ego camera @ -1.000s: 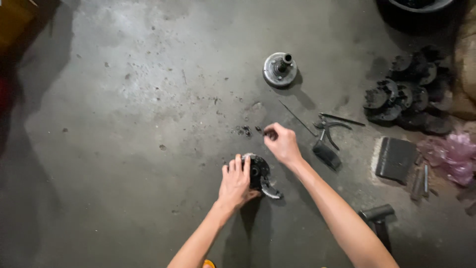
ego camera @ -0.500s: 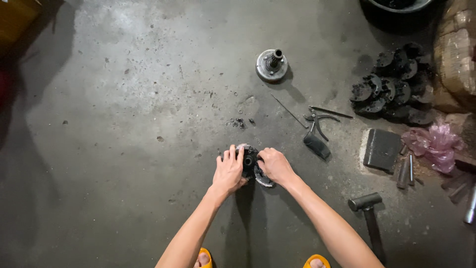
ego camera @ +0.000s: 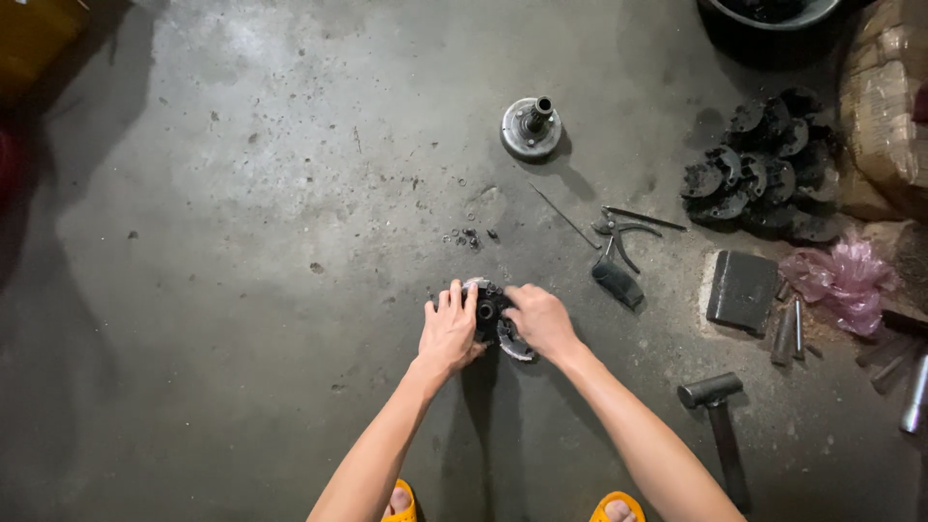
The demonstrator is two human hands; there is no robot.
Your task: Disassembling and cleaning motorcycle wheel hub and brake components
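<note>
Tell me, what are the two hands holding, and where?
Both the left hand and the right hand grip a dark round metal part on the floor, one on each side.

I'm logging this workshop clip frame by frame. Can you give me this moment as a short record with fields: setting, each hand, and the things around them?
Setting: bare concrete floor, seen from above
Left hand: fingers spread on the left side of a dark round metal part lying on the floor
Right hand: gripping the same part from the right
Near the hands: small loose bits, pliers, hammer
Further off: round metal disc with upright shaft, pile of dark round parts, dark flat block, pink plastic bag
Feet: yellow sandals at the bottom edge
</note>
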